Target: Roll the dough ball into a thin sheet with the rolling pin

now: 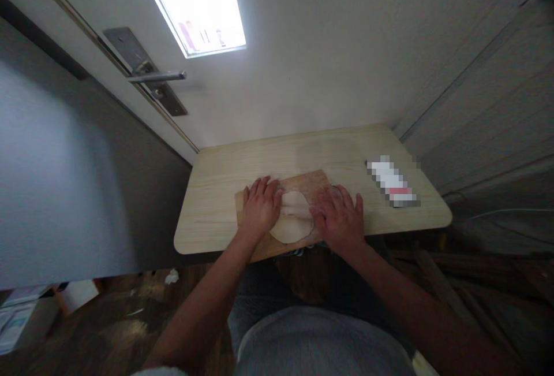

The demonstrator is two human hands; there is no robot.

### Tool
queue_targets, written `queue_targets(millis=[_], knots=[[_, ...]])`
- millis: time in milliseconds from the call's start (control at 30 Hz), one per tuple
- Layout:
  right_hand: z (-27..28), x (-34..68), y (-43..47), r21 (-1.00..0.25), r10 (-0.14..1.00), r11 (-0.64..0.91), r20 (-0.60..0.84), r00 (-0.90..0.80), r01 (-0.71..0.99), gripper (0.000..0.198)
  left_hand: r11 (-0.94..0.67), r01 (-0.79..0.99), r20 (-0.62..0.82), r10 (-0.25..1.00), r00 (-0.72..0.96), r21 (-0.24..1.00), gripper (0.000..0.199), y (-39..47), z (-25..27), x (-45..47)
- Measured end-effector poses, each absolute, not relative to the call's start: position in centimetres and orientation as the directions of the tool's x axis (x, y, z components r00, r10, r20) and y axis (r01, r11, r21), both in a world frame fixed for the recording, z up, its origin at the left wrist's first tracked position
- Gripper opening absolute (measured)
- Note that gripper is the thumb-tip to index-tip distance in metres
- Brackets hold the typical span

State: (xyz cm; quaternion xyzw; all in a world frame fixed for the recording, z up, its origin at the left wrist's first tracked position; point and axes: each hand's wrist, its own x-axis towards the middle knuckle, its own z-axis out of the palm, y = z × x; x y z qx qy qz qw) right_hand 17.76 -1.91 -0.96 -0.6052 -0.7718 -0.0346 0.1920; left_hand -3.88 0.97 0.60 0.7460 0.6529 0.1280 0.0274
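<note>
A round, flat sheet of pale dough lies on a wooden board. Across the dough runs a light-coloured rolling pin, its ends hidden beneath my hands. My left hand rests over the pin's left end, fingers stretched forward and slightly apart. Over the right end lies my right hand, with its fingers spread and its thumb side towards the dough. Both palms are face down, and neither hand's fingers visibly wrap round the pin.
The board sits at the front edge of a light wooden table. A blurred-out white and red object lies at the table's right. Behind stands a door with a metal handle and a bright window. Boxes stand on the floor at lower left.
</note>
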Motion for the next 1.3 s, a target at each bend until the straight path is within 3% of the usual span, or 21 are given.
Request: queue_targets(millis=[400, 700, 900, 1300], knots=[[-0.8, 17.4, 4.9, -0.172, 0.968, 0.122, 0.24, -0.079, 0.978, 0.05, -0.082, 0.977, 0.074, 0.995, 0.068, 0.195, 0.047, 7.6, 1.2, -3.1], [-1.1, 17.5, -1.4, -0.103, 0.953, 0.161, 0.276, -0.128, 0.981, 0.049, -0.133, 0.977, 0.189, 0.977, 0.101, 0.167, 0.045, 1.0, 0.9, -3.3], [-1.4, 16.9, -5.1, -0.113, 0.95, 0.146, 0.295, -0.107, 0.983, 0.049, -0.067, 0.986, 0.285, 0.958, 0.022, 0.15, 0.047, -3.1, 1.0, -2.8], [-1.4, 16.0, -2.6, -0.143, 0.927, 0.197, 0.348, -0.137, 0.97, 0.047, -0.103, 0.973, 0.311, 0.95, 0.034, 0.208, 0.042, -1.1, 0.5, -1.6]])
